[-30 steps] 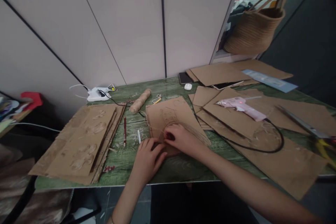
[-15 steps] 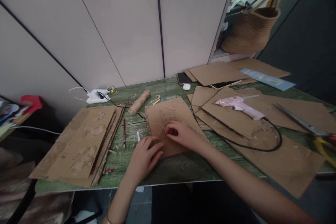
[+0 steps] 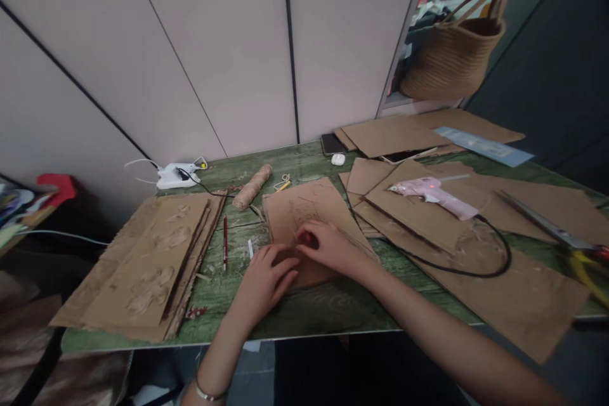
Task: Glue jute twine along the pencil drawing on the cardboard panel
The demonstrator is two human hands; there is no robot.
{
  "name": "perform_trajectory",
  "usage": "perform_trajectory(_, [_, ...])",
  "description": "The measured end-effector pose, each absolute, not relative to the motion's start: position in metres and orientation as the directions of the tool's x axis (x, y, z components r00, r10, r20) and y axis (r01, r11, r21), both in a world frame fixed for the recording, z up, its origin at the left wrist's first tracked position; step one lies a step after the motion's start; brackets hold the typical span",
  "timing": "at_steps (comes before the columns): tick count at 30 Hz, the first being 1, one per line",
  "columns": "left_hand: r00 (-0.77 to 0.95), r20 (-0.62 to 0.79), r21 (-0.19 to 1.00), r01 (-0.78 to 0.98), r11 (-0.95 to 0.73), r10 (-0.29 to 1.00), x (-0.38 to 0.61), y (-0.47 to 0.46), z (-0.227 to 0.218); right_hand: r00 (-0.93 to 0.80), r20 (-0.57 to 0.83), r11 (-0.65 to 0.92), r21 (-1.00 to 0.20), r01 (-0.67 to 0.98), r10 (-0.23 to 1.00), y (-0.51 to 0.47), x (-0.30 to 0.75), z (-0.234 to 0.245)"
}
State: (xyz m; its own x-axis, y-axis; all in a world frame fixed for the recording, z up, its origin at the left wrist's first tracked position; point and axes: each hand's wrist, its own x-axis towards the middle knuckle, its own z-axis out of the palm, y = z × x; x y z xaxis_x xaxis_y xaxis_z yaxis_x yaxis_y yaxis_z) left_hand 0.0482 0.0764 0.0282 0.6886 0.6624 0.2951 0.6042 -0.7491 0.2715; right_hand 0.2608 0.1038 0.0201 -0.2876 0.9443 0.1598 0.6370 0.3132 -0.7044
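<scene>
A small cardboard sheet (image 3: 333,203) with twine outlines glued or laid on its upper part sits in front of me on the green table. Over its lower half my right hand (image 3: 328,248) is closed in a pinch, thumb against index finger, on what looks like a thin strand of twine. My left hand (image 3: 266,276) meets it at the sheet's lower left, fingers curled; whatever lies at its fingertips is hidden. Loose twine strands pass beneath my right wrist. Beyond the sheet's left corner is a roll of twine (image 3: 253,187).
Left lies a cardboard stack (image 3: 143,254) with raised glued shapes; a pencil (image 3: 225,244) is beside it. At right, a pink glue gun (image 3: 435,195) with a looping black cord rests on cardboard, near scissors (image 3: 542,219). A power strip (image 3: 176,176) and earbud case (image 3: 337,159) stand farther back.
My right hand has shifted slightly left and down, closer to my left fingertips. The twine loop seen between the hands earlier is now hardly visible.
</scene>
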Motion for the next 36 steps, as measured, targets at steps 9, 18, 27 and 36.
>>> perform_trajectory(9, [0.568, 0.506, 0.377, 0.531, -0.759, 0.649, 0.040, 0.080, 0.038, -0.226, 0.161, 0.274, -0.677, 0.683, 0.961, 0.111, 0.246, 0.025])
perform_trajectory(18, [0.567, 0.559, 0.332, 0.516, -0.790, 0.605, 0.026, 0.082, 0.038, -0.258, 0.165, 0.300, -0.666, 0.682, 0.952, 0.112, 0.280, 0.033])
perform_trajectory(27, [0.519, 0.553, 0.372, 0.547, -0.750, 0.652, 0.031, 0.082, 0.030, -0.236, 0.134, 0.268, -0.610, 0.746, 0.962, 0.112, 0.279, 0.033])
perform_trajectory(36, [0.656, 0.401, 0.315, 0.557, -0.768, 0.640, 0.053, 0.091, 0.028, -0.229, 0.145, 0.269, -0.617, 0.740, 0.963, 0.115, 0.272, 0.021])
